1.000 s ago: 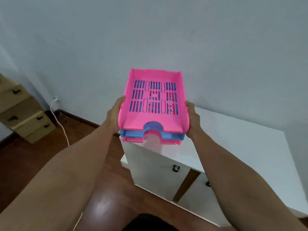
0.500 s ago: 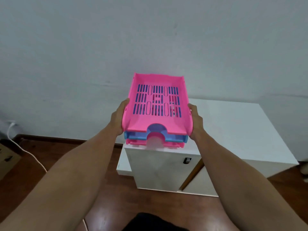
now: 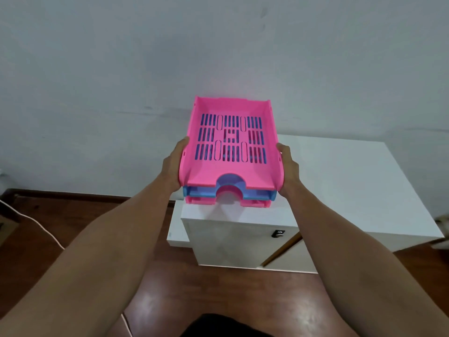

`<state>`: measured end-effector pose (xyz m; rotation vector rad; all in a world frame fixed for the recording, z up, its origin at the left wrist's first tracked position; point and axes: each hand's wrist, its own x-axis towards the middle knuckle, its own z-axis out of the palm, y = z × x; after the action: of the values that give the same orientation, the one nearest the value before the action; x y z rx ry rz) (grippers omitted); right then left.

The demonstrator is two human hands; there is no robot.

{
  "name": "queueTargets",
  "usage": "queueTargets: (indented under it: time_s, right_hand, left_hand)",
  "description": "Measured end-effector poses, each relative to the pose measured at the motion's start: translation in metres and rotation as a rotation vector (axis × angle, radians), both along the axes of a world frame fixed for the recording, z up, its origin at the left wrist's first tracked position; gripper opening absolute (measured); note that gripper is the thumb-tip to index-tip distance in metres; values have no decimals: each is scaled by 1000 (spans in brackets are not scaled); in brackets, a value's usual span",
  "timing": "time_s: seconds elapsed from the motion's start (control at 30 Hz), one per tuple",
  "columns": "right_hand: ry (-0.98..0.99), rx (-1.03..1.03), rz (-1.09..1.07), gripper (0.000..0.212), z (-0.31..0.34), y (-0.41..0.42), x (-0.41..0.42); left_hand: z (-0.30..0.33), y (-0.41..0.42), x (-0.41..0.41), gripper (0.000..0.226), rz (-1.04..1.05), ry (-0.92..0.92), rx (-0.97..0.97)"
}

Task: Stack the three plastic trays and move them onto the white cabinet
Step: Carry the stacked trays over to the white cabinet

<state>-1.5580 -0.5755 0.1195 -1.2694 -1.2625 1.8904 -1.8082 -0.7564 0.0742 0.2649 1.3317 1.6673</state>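
The stack of three trays (image 3: 230,154) is nested: a pink tray on top, a blue tray (image 3: 194,192) in the middle, a second pink tray (image 3: 255,203) at the bottom. The left hand (image 3: 173,164) grips the stack's left wall and the right hand (image 3: 288,166) grips its right wall, fingers wrapped under and thumbs along the sides; both are closed on the stack.

Change over the last second: the view has swung round so the white cabinet (image 3: 340,181) now lies square ahead rather than at an angle, and the wooden drawers at the left are out of frame. The stack sits lower against the cabinet, its near edge over the front left corner of the top. The grip looks the same in all three pictures.

Whether the bottom tray touches the cabinet top, I cannot tell; a faint pinkish shadow lies on the white surface under the front notch, so contact is close if not made.

Judgement: stacking is done, and the carry is nearly over. What remains is to set the stack fully onto the top, further back from the front edge, and let go. Risk: released here, the stack would sit near the corner.

A white cable (image 3: 31,220) runs along the wooden floor (image 3: 218,295) at left, clear of the path.
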Motion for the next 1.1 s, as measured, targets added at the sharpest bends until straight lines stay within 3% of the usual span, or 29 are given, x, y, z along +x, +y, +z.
queueTargets:
  time_s: [0.13, 0.3, 0.67, 0.9, 0.97, 1.1]
  right_hand:
    - [35, -2, -7, 30, 9, 11, -6]
    - [-33, -37, 0, 29, -9, 29, -34]
    - [-45, -35, 13, 36, -3, 35, -36]
    - [-120, 74, -74, 50, 14, 30, -30]
    - [-134, 166, -85, 48, 19, 24, -28]
    - [-218, 422, -118, 47, 17, 4, -19]
  left_hand:
    - [19, 8, -2, 83, -33, 9, 52]
    - [0, 29, -27, 87, 31, -8, -75]
    - [0, 30, -36, 90, 84, -5, -105]
    - [30, 21, -25, 111, 135, 131, -272]
    - [41, 17, -19, 96, 190, 192, -280]
    - [54, 12, 3, 33, 269, 472, -256]
